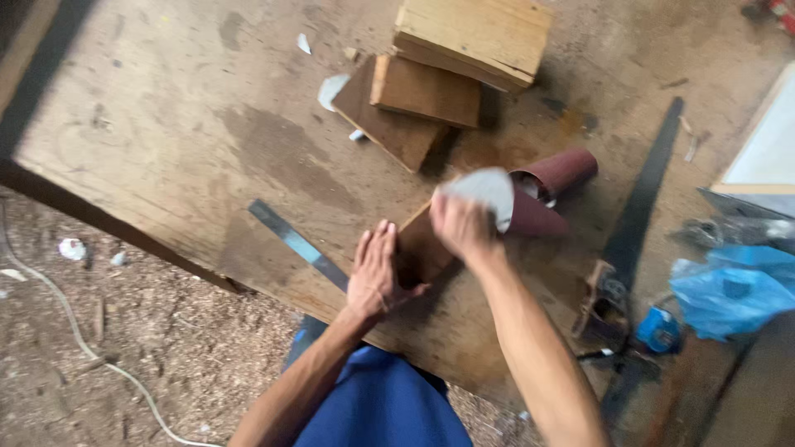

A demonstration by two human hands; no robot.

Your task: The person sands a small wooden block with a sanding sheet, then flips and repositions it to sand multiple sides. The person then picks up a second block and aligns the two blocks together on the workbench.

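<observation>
A small brown wooden board (421,247) lies near the front edge of a worn plywood workbench (166,141). My left hand (375,273) rests flat with fingers together against the board's left edge, thumb on its near side. My right hand (460,225) is closed on a folded piece of sandpaper (484,189), grey side up, at the board's far right end. A dark red roll of sandpaper (556,172) lies just beyond my right hand.
Stacked wooden boards (431,79) sit at the back of the bench. A metal ruler (294,242) lies left of my left hand. A handsaw (642,203), a blue plastic bag (733,285) and a white panel (766,145) are at the right. Sawdust covers the floor (124,331).
</observation>
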